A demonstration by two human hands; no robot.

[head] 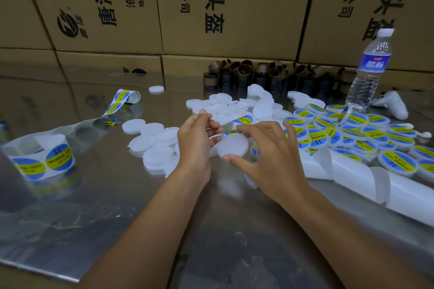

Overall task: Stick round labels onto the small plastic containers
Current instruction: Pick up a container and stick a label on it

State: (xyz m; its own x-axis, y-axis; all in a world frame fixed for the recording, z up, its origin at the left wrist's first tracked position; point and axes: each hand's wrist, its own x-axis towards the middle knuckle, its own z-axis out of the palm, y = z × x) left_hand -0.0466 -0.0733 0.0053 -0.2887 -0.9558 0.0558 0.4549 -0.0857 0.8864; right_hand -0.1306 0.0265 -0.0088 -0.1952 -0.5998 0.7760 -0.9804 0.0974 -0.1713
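Over the metal table (117, 195), my right hand (272, 150) pinches a plain white round container (233, 146) between thumb and fingertips. My left hand (196, 141) is just left of it, with curled fingers touching the container's left edge. Its thumb and forefinger hold the label strip (244, 121), which carries blue-and-yellow round labels. One label shows between the hands, right above the container. Several unlabelled containers (155, 141) lie to the left and behind. A heap of labelled containers (352, 134) lies to the right.
A label roll (40, 159) stands at the left, its strip trailing back to a curl (126, 98). Used white backing paper (375, 178) coils at the right. A water bottle (370, 70), a white controller (392, 105) and cardboard cores (258, 73) stand before stacked cartons (234, 7).
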